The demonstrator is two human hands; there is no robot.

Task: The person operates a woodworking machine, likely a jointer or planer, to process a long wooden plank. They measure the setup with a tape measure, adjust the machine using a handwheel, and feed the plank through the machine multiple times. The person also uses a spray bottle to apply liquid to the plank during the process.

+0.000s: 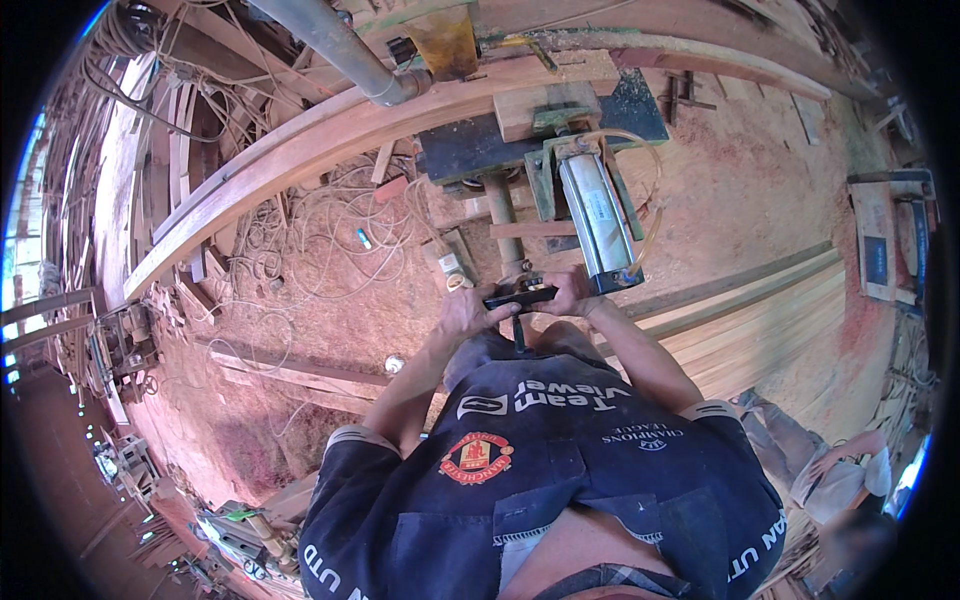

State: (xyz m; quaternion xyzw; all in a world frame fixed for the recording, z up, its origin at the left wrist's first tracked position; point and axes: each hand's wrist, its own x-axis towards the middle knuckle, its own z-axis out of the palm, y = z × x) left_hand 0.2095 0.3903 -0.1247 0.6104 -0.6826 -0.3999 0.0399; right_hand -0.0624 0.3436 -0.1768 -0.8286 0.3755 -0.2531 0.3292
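Just ahead of my body, my left hand [470, 310] is closed at the left end of a short black bar-like part [522, 298], its thumb lying along the near side. My right hand [571, 291] grips the right end of the same part. A dark rod [519, 334] points from it toward me. Beyond it, a metal post [503, 215] rises to a dark machine table [450, 150]. A silver pneumatic cylinder [597, 215] with a yellowish hose stands just past my right hand. Some of my fingers are hidden behind the black part.
A long wooden beam [330, 142] lies across the machine table, under a grey pipe [345, 45]. Tangled cords [310, 235] cover the dusty floor at left. Stacked planks [750, 320] lie at right. Another person [830, 470] is at the lower right.
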